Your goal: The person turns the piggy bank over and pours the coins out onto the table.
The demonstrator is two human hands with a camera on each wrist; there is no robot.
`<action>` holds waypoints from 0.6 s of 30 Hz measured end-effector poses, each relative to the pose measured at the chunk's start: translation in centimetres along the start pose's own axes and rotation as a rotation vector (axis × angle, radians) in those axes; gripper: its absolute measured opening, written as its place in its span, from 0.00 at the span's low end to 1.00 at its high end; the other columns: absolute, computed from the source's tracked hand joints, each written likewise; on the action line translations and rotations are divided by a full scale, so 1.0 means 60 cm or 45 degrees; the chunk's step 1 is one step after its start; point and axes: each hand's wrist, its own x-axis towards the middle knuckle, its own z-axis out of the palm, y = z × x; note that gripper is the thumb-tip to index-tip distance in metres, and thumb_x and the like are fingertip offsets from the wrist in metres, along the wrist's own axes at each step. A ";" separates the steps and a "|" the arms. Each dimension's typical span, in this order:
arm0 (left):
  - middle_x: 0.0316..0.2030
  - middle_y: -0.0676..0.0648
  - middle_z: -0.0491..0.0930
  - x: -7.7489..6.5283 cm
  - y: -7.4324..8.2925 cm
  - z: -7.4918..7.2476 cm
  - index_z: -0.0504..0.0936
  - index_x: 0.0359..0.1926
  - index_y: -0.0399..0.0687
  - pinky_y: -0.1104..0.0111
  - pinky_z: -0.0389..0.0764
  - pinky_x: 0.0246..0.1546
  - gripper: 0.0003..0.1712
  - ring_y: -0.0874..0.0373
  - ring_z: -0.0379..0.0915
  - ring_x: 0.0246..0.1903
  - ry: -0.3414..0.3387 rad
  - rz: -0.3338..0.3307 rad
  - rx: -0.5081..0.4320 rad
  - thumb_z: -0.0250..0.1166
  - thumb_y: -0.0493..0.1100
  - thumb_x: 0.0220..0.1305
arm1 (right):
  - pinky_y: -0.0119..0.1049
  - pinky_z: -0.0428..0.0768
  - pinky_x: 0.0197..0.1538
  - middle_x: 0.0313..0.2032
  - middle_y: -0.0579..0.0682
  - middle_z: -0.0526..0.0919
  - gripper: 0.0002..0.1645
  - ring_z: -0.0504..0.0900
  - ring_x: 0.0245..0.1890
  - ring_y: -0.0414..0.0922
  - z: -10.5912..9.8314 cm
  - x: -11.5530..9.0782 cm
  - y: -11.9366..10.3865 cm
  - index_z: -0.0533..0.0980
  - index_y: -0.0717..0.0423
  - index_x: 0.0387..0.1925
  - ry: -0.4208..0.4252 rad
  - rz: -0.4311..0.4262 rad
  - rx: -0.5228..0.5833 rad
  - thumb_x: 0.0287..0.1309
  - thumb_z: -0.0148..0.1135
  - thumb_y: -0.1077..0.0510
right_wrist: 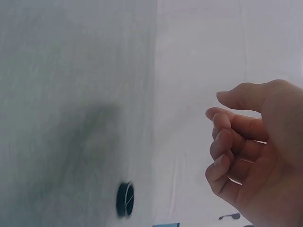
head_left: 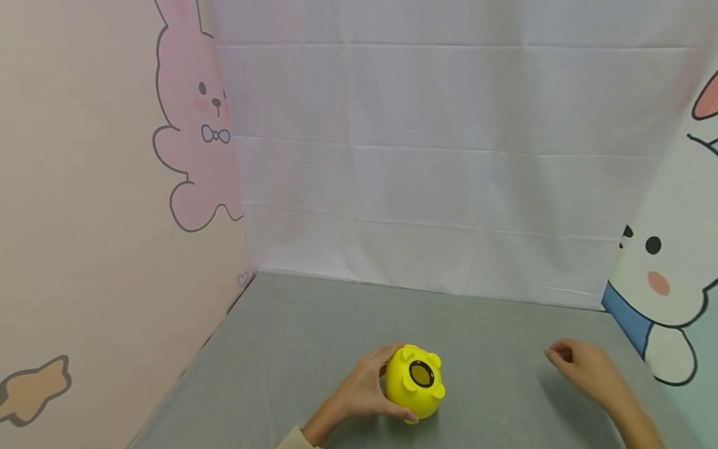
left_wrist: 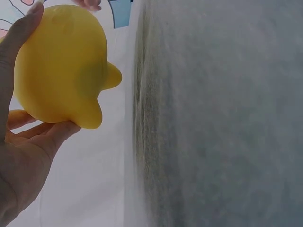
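Note:
A round yellow piggy bank (head_left: 397,378) with stubby feet is held in my left hand (head_left: 361,383). Thumb and fingers span its sides, and its underside, with a black-ringed round opening (head_left: 421,374), is turned up. In the left wrist view the smooth yellow body fills the upper left, two stubs pointing right. My right hand (head_left: 589,371) hovers over the right part of the table, apart from the piggy bank. Its fingers are loosely curled and hold nothing. Below and left of them in the right wrist view is a small dark round disc (right_wrist: 125,199).
A grey-covered table (head_left: 314,324) stretches back to a white sheet (head_left: 426,187). The left wall (head_left: 101,187) bears a pink rabbit drawing, and the right wall (head_left: 667,287) a white cartoon animal with a blue scarf.

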 end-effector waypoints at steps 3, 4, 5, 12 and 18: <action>0.64 0.59 0.70 0.001 0.002 0.003 0.59 0.72 0.67 0.74 0.79 0.58 0.62 0.64 0.71 0.61 -0.005 0.004 -0.010 0.77 0.71 0.36 | 0.37 0.78 0.31 0.31 0.47 0.85 0.19 0.79 0.31 0.42 0.003 -0.007 -0.023 0.82 0.60 0.39 0.005 -0.018 0.020 0.63 0.62 0.47; 0.64 0.59 0.70 0.002 0.003 0.004 0.59 0.72 0.67 0.74 0.79 0.58 0.62 0.65 0.71 0.61 -0.007 0.006 -0.011 0.77 0.71 0.36 | 0.36 0.78 0.31 0.31 0.47 0.85 0.19 0.79 0.31 0.41 0.005 -0.010 -0.031 0.82 0.59 0.39 0.010 -0.030 0.031 0.63 0.62 0.45; 0.64 0.59 0.70 0.003 0.004 0.005 0.59 0.72 0.67 0.74 0.79 0.58 0.62 0.64 0.71 0.61 -0.009 0.008 -0.016 0.77 0.71 0.36 | 0.35 0.77 0.31 0.31 0.46 0.85 0.20 0.79 0.31 0.40 0.008 -0.013 -0.038 0.82 0.57 0.39 0.016 -0.047 0.040 0.64 0.61 0.44; 0.65 0.59 0.70 0.006 0.011 0.010 0.60 0.72 0.65 0.74 0.79 0.58 0.62 0.64 0.71 0.61 -0.014 0.024 -0.063 0.79 0.69 0.36 | 0.28 0.78 0.31 0.31 0.43 0.85 0.17 0.78 0.29 0.33 0.024 -0.034 -0.090 0.82 0.53 0.40 0.105 -0.180 0.170 0.64 0.62 0.44; 0.65 0.59 0.70 0.011 0.013 0.014 0.60 0.72 0.65 0.73 0.79 0.58 0.61 0.63 0.71 0.62 -0.014 0.042 -0.127 0.80 0.66 0.37 | 0.26 0.81 0.34 0.37 0.44 0.86 0.18 0.81 0.33 0.32 0.041 -0.048 -0.135 0.80 0.52 0.45 0.120 -0.232 0.327 0.63 0.63 0.43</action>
